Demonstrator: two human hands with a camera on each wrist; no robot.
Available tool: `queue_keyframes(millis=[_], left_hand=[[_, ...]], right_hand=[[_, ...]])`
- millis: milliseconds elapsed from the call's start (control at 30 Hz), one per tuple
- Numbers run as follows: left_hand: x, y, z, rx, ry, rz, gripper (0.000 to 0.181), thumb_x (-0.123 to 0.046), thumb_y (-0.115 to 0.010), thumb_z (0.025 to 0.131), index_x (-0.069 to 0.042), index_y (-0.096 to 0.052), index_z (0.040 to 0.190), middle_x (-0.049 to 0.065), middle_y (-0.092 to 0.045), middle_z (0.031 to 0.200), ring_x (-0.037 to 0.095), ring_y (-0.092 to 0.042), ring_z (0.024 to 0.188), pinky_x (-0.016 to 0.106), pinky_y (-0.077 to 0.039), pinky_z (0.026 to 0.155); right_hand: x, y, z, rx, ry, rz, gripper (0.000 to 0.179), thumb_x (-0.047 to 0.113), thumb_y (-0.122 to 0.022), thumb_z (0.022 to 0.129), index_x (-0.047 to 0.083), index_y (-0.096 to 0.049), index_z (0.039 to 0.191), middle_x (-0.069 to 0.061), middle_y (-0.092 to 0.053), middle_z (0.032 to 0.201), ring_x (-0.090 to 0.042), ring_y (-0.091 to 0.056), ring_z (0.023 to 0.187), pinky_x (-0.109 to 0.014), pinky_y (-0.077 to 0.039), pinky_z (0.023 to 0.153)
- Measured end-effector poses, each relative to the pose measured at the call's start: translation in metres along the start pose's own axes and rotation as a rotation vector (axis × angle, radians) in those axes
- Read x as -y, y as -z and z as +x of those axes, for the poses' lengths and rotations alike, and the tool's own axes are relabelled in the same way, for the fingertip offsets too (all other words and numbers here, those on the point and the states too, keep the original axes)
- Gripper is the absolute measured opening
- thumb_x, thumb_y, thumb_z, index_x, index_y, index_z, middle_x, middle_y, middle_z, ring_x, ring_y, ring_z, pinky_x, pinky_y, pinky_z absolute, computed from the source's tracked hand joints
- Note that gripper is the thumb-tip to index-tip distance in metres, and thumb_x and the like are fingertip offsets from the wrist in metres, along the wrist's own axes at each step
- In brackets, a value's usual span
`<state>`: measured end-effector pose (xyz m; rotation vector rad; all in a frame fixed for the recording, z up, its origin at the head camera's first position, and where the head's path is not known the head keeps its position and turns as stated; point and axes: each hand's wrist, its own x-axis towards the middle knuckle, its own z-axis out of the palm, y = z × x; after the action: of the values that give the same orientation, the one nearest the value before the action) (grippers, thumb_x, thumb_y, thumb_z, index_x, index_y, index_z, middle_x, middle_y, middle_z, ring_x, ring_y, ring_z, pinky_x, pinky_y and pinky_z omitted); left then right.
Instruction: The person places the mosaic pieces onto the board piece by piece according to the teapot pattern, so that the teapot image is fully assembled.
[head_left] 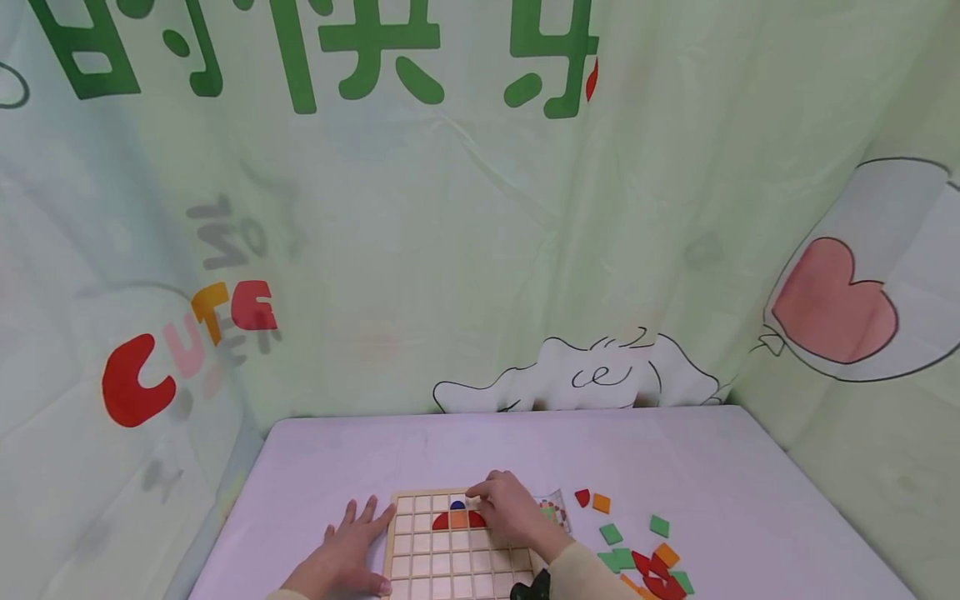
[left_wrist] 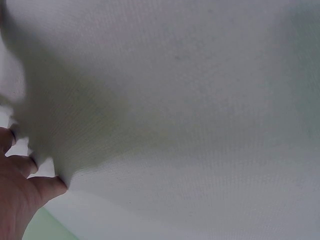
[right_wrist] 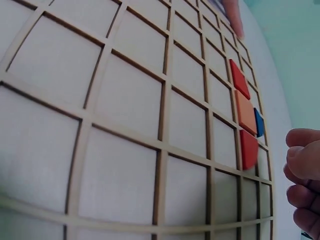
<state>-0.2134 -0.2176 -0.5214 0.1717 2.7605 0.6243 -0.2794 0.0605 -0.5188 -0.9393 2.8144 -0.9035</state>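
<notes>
Left fingers [head_left: 380, 521] touch board [head_left: 442, 566] | inset: 2 reds [right_wrist: 249, 150] | 1 orange [right_wrist: 245, 111] | 1 blue [right_wrist: 259, 122]

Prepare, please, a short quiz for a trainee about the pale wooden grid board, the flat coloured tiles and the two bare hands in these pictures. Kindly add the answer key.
1. Multiple choice: On the pale wooden grid board, what lies directly between the two flat red tiles with a curved edge?
A) a blue tile
B) an orange square tile
C) no tile

2. True or false: In the head view, loose flat green square tiles lie to the right of the board.

3. Short answer: Which hand has its fingers spread at the board's left edge in the head view?

Key: 1. B; 2. True; 3. The left hand.
</notes>
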Motion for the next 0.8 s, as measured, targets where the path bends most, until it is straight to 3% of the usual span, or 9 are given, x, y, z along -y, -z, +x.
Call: queue_keyframes(millis=[133,433,633,800], left_hand=[[0.001,-0.001,0.001,0.000,0.000,0.006,0.105,-0.028,-0.096,0.062,-0.008,-0.046,0.153,0.031,-0.032,0.162,0.062,-0.015,0.150,0.084,-0.020,0.109],[0.003,-0.003,0.002,-0.006,-0.015,0.016,0.107,-0.028,-0.096,0.062,-0.007,-0.045,0.153,0.031,-0.031,0.162,0.063,-0.016,0.149,0.085,-0.020,0.108],[0.002,-0.002,0.000,-0.002,-0.020,0.015,0.107,-0.028,-0.096,0.063,-0.006,-0.044,0.153,0.032,-0.030,0.162,0.063,-0.016,0.149,0.085,-0.020,0.107],[0.001,0.000,-0.001,0.000,-0.028,0.000,0.108,-0.027,-0.096,0.062,-0.006,-0.043,0.154,0.032,-0.029,0.163,0.064,-0.015,0.149,0.085,-0.020,0.107]], right_hand=[[-0.002,0.010,-0.006,-0.010,-0.026,0.029,0.023,-0.003,-0.063,0.095,0.006,-0.078,0.110,-0.003,-0.067,0.091,-0.016,-0.055,0.083,-0.028,-0.049,0.070],[-0.014,0.045,-0.032,-0.012,-0.143,0.065,0.023,-0.001,-0.064,0.095,0.004,-0.076,0.115,-0.005,-0.068,0.097,-0.019,-0.060,0.095,-0.039,-0.058,0.083],[-0.034,0.066,-0.058,-0.072,-0.177,0.064,0.026,-0.005,-0.064,0.094,0.004,-0.076,0.115,-0.006,-0.070,0.100,-0.016,-0.062,0.091,-0.033,-0.056,0.078],[-0.049,0.078,-0.078,-0.128,-0.266,0.060,0.026,-0.004,-0.066,0.093,0.007,-0.077,0.113,-0.002,-0.071,0.098,-0.012,-0.061,0.089,-0.029,-0.056,0.079]])
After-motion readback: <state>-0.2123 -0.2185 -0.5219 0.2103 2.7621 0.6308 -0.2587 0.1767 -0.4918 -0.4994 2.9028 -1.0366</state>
